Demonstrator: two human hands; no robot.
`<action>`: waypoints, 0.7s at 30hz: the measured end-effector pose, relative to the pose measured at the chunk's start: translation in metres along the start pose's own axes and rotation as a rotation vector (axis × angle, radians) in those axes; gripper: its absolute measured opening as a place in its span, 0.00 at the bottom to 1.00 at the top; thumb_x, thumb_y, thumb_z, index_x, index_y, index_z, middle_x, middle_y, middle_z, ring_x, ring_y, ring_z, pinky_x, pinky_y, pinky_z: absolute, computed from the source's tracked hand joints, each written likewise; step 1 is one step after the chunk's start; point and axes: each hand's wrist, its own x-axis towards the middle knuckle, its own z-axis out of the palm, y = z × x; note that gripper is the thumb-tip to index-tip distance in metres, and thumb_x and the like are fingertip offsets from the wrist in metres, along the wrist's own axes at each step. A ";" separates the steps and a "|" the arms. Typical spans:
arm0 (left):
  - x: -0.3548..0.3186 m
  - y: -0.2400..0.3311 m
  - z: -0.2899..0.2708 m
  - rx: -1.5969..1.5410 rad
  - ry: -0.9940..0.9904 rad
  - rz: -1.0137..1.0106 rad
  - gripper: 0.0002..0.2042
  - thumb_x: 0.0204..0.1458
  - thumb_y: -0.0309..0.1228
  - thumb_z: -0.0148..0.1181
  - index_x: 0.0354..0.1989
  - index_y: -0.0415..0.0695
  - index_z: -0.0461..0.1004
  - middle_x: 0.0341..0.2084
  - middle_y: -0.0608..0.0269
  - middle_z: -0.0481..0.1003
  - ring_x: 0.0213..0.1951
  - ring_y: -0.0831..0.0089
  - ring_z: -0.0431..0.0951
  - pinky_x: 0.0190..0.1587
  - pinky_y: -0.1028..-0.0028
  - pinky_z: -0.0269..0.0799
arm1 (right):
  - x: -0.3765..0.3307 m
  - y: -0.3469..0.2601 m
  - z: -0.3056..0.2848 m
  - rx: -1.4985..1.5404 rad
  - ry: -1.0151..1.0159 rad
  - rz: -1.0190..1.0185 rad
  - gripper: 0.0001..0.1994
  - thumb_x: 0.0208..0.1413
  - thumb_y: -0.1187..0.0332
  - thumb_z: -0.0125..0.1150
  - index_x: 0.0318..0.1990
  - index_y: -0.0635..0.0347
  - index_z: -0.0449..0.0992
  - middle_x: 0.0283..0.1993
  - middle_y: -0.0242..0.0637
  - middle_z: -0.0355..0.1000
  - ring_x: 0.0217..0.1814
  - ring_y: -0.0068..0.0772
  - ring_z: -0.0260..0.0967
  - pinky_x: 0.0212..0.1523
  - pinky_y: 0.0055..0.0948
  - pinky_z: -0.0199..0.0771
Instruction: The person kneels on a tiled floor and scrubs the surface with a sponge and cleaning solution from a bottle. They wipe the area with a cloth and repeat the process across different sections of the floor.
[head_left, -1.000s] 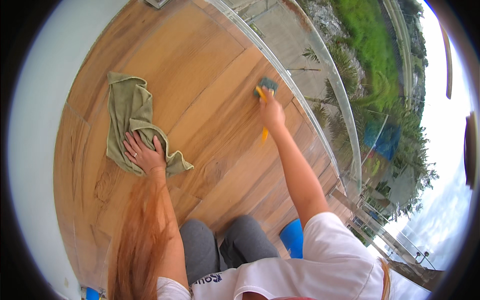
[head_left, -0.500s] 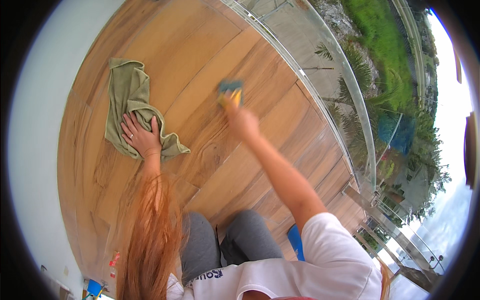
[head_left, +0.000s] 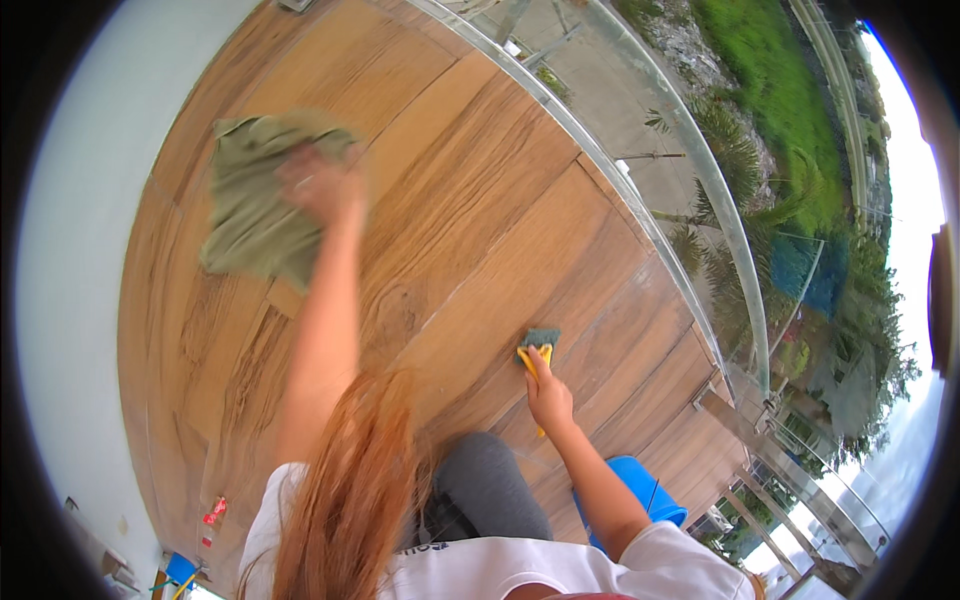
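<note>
The person's left hand (head_left: pixel 325 188) is blurred over the right part of the green cloth (head_left: pixel 255 205), so one cannot tell whether its fingers grip the fabric or press flat; the cloth, blurred too, lies on the floor (head_left: pixel 460 250) toward the wall. The right hand's fingers are wrapped around the yellow handle of a scrubber (head_left: pixel 541 338), its dark green pad facing away from the person; the right hand (head_left: pixel 551 402) hides the middle of the handle. Long hair (head_left: pixel 350 500) covers part of the left arm and lap, and the right forearm crosses in front of a blue bucket (head_left: pixel 640 480). A small red object (head_left: pixel 213 515) at lower left is too small to make out. The floor has wood-look planks, between a pale wall (head_left: pixel 70 250) and a curved glass railing (head_left: pixel 735 230), with greenery (head_left: pixel 790 160) outside.
</note>
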 end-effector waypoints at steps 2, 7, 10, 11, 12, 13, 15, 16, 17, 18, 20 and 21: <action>-0.040 0.071 0.018 -0.071 0.100 0.346 0.37 0.46 0.54 0.46 0.60 0.38 0.51 0.60 0.47 0.51 0.61 0.45 0.47 0.58 0.43 0.37 | -0.016 0.000 0.004 0.001 -0.069 0.071 0.22 0.55 0.63 0.47 0.59 0.40 0.57 0.29 0.51 0.71 0.31 0.52 0.70 0.31 0.43 0.69; -0.169 0.173 0.017 -0.487 -0.251 1.001 0.25 0.45 0.41 0.52 0.53 0.46 0.64 0.56 0.58 0.59 0.59 0.57 0.54 0.59 0.52 0.46 | -0.020 0.002 0.019 -0.013 0.028 0.041 0.23 0.55 0.64 0.48 0.59 0.40 0.56 0.30 0.50 0.72 0.31 0.52 0.70 0.30 0.43 0.69; -0.163 0.146 0.023 -0.480 -0.216 1.117 0.25 0.45 0.40 0.52 0.55 0.49 0.63 0.58 0.63 0.58 0.61 0.60 0.52 0.62 0.56 0.43 | -0.017 0.010 0.019 -0.017 0.068 0.015 0.23 0.54 0.64 0.48 0.59 0.40 0.56 0.31 0.49 0.72 0.31 0.52 0.70 0.30 0.43 0.70; -0.151 0.128 0.019 -0.464 -0.208 1.100 0.26 0.45 0.40 0.52 0.55 0.49 0.62 0.58 0.64 0.58 0.61 0.60 0.52 0.62 0.57 0.42 | -0.018 0.009 0.019 -0.026 0.067 0.010 0.23 0.54 0.64 0.48 0.59 0.40 0.56 0.31 0.49 0.72 0.31 0.52 0.70 0.30 0.43 0.70; -0.135 0.108 0.007 -0.487 -0.240 1.028 0.26 0.44 0.36 0.55 0.55 0.49 0.62 0.58 0.62 0.57 0.60 0.58 0.52 0.61 0.57 0.45 | -0.016 0.011 0.018 -0.036 0.080 0.024 0.23 0.55 0.64 0.48 0.59 0.39 0.56 0.33 0.49 0.72 0.32 0.52 0.70 0.31 0.43 0.70; -0.125 0.074 -0.003 -0.487 -0.210 0.936 0.27 0.42 0.35 0.56 0.54 0.48 0.62 0.57 0.60 0.58 0.60 0.57 0.53 0.61 0.58 0.47 | -0.016 0.012 0.018 -0.042 0.084 0.022 0.22 0.55 0.64 0.48 0.59 0.39 0.56 0.33 0.49 0.72 0.33 0.53 0.70 0.31 0.44 0.69; -0.111 -0.007 -0.028 -0.452 -0.122 0.720 0.29 0.37 0.32 0.59 0.54 0.46 0.62 0.56 0.56 0.59 0.58 0.54 0.55 0.59 0.58 0.50 | -0.013 0.013 0.017 -0.056 0.106 0.015 0.22 0.55 0.64 0.47 0.58 0.38 0.57 0.34 0.49 0.72 0.34 0.53 0.70 0.32 0.44 0.69; -0.113 -0.056 -0.042 -0.397 -0.096 0.590 0.29 0.38 0.32 0.59 0.54 0.45 0.62 0.55 0.55 0.60 0.58 0.53 0.55 0.59 0.57 0.50 | -0.012 0.011 0.015 -0.063 0.105 0.020 0.22 0.55 0.64 0.47 0.58 0.38 0.57 0.35 0.49 0.72 0.35 0.53 0.70 0.33 0.44 0.69; -0.123 -0.110 -0.059 -0.276 -0.079 0.442 0.29 0.41 0.33 0.58 0.55 0.46 0.60 0.57 0.56 0.58 0.58 0.52 0.54 0.59 0.57 0.48 | -0.015 0.008 0.015 -0.058 0.089 0.023 0.21 0.55 0.64 0.47 0.58 0.38 0.57 0.36 0.49 0.72 0.36 0.53 0.69 0.34 0.44 0.69; -0.140 -0.163 -0.074 -0.135 -0.062 0.302 0.29 0.42 0.36 0.58 0.56 0.46 0.60 0.58 0.54 0.57 0.59 0.52 0.54 0.60 0.55 0.46 | -0.015 0.006 0.013 -0.067 0.092 0.021 0.21 0.55 0.64 0.47 0.58 0.38 0.57 0.36 0.49 0.72 0.37 0.54 0.69 0.35 0.44 0.69; -0.198 -0.299 -0.092 0.186 -0.156 0.116 0.30 0.50 0.44 0.49 0.61 0.46 0.52 0.62 0.55 0.47 0.62 0.52 0.47 0.61 0.56 0.45 | -0.019 0.005 0.023 -0.052 0.100 -0.046 0.21 0.55 0.65 0.47 0.57 0.38 0.57 0.38 0.50 0.71 0.39 0.54 0.69 0.36 0.43 0.69; -0.227 -0.342 -0.109 0.189 -0.265 -0.005 0.30 0.52 0.44 0.47 0.61 0.46 0.50 0.63 0.56 0.44 0.62 0.52 0.46 0.61 0.55 0.45 | -0.018 0.010 0.027 -0.045 0.118 -0.074 0.21 0.55 0.65 0.47 0.57 0.37 0.57 0.39 0.50 0.71 0.39 0.54 0.69 0.36 0.43 0.69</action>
